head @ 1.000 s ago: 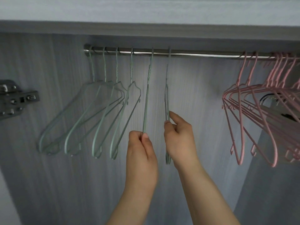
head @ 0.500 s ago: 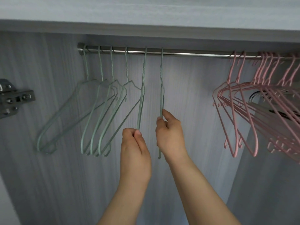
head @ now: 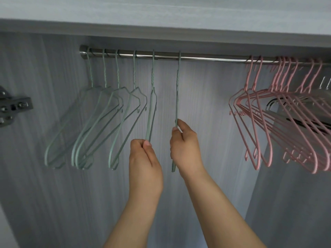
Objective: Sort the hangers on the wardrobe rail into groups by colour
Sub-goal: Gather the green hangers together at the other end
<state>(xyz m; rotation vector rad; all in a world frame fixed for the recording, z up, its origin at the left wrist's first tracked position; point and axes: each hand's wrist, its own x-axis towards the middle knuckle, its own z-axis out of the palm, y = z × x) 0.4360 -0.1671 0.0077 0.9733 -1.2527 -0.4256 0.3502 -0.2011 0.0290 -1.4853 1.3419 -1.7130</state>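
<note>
A metal rail [head: 206, 59] runs across the top of the wardrobe. Several green hangers [head: 100, 122] hang in a group at its left end. Two more green hangers hang edge-on near the middle. My left hand [head: 145, 158] pinches the lower edge of the nearer-left hanger [head: 151, 111]. My right hand [head: 184, 145] grips the other green hanger [head: 177, 97] around its lower part; the tip of it shows below my palm. Several pink hangers [head: 279, 122] are bunched at the right end of the rail.
A metal door hinge [head: 12, 108] is fixed to the left wall. A grey shelf edge [head: 161, 27] sits just above the rail. A bare stretch of rail lies between the green hanger in my right hand and the pink group.
Both hands have slid their green hangers leftwards along the rail, closing the gap to the green group. The view has shifted, so the pink group sits further left in the frame.
</note>
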